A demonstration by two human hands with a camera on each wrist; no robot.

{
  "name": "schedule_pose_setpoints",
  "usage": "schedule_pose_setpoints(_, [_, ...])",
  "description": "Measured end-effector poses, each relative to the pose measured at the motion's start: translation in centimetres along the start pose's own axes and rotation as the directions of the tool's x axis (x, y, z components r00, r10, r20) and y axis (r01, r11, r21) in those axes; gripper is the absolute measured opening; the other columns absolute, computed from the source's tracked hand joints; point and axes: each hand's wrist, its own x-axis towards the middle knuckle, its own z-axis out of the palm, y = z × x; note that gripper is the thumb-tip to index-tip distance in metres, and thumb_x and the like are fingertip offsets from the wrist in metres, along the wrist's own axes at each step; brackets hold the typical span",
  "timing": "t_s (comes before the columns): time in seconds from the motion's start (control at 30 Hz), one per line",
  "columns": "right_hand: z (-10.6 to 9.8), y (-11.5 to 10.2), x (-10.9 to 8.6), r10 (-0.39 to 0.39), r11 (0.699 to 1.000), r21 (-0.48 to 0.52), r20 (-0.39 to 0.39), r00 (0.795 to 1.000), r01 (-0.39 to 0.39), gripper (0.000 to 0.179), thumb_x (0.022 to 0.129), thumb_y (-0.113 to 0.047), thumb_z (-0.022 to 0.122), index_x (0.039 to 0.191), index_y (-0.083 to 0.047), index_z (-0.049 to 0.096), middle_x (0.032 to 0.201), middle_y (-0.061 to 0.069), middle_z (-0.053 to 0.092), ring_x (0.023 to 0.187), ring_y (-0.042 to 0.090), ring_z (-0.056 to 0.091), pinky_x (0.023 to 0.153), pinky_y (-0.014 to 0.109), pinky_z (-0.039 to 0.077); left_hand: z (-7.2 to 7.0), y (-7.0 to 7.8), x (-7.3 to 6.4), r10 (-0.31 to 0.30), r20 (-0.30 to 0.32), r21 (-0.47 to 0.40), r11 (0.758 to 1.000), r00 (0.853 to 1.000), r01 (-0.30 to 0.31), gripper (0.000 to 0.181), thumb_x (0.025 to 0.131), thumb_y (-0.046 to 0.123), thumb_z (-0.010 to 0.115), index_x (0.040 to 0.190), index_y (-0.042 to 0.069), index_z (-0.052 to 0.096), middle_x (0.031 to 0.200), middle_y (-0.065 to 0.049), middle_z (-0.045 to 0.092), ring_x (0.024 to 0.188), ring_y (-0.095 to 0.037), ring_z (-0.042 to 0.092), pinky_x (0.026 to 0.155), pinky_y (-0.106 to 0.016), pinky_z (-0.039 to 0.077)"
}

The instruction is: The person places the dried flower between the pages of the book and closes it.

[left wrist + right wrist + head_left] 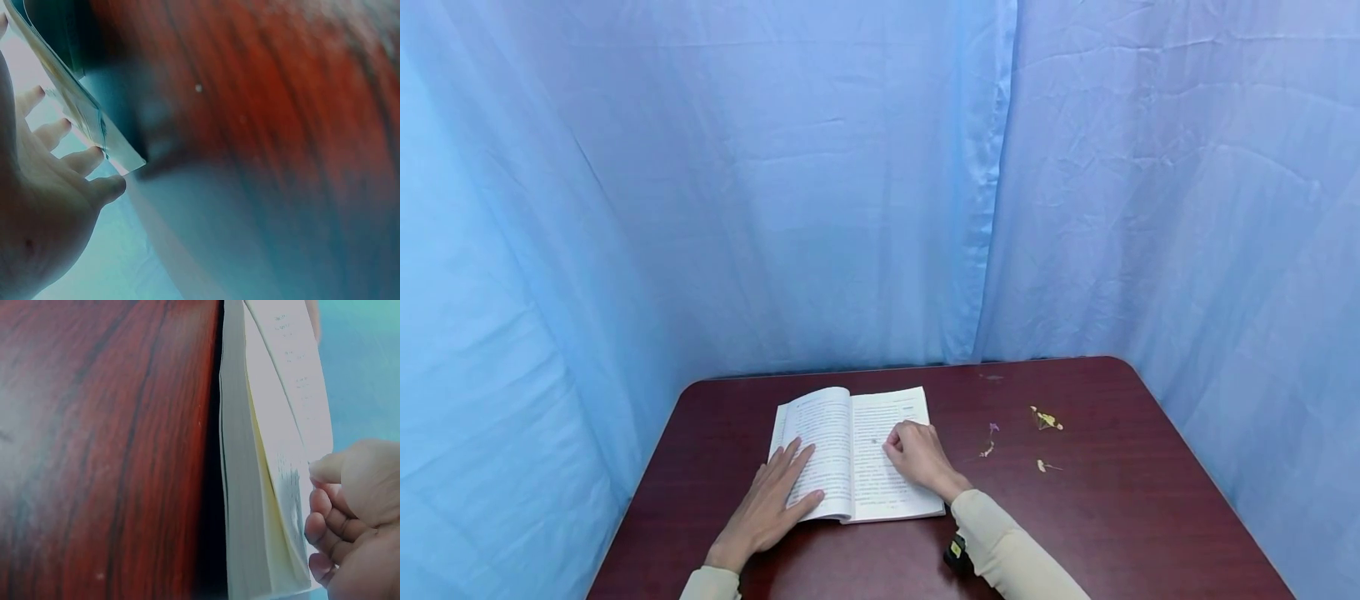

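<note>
An open book with printed pages lies on the dark red table. My left hand rests spread on its left page, thumb toward the lower corner; in the left wrist view its fingertips are at the page edge. Over the right page, my right hand has curled fingers, with thumb and forefinger together. A small greyish sprig shows just past those fingertips, low over the print. The right wrist view shows the thumb against the forefinger beside the lifted pages; the pinched part is hidden.
Right of the book lie a purple flower sprig, a yellow flower sprig and a small pale flower on a stem. A black wrist device sits under the right sleeve. Blue curtains surround the table.
</note>
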Motion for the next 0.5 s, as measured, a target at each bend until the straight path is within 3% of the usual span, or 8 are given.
schedule_pose_setpoints(0.2, [-2.2, -1.4, -0.1, -0.056, 0.998, 0.041, 0.027, 0.998, 0.055, 0.013, 0.097, -0.017, 0.084, 0.087, -0.015, 0.076, 0.084, -0.003, 0.071, 0.076, 0.008, 0.063, 0.076, 0.035, 0.050, 0.0, -0.1, -0.2, 0.012, -0.021, 0.002, 1.000, 1.000, -0.012, 0.081, 0.109, 0.063, 0.065, 0.176, 0.024, 0.043, 0.187, -0.012, 0.034, 0.172, -0.053, 0.030, 0.133, -0.081, 0.029])
schedule_pose_setpoints(0.33, [-3.7, -2.4, -0.1, 0.000, 1.000, 0.019, 0.120, 0.993, -0.003, 0.013, 0.098, -0.021, 0.086, 0.093, -0.016, 0.076, 0.093, -0.003, 0.072, 0.091, 0.014, 0.064, 0.088, 0.039, 0.050, -0.1, -0.1, -0.2, 0.014, -0.026, -0.006, 1.000, 1.000, -0.014, 0.081, 0.108, 0.063, 0.066, 0.176, 0.023, 0.044, 0.186, -0.013, 0.035, 0.172, -0.054, 0.029, 0.132, -0.082, 0.029])
schedule_pose_setpoints(0.5, [-4.8, -2.2, -0.2, 0.029, 0.999, 0.010, 0.202, 0.979, -0.032, 0.018, 0.101, -0.032, 0.083, 0.102, -0.016, 0.076, 0.112, 0.001, 0.073, 0.114, 0.024, 0.066, 0.104, 0.048, 0.050, -0.2, 0.2, 0.0, 0.017, -0.019, -0.002, 1.000, 1.000, -0.017, 0.083, 0.108, 0.063, 0.066, 0.177, 0.023, 0.041, 0.188, -0.011, 0.032, 0.175, -0.047, 0.026, 0.137, -0.077, 0.026])
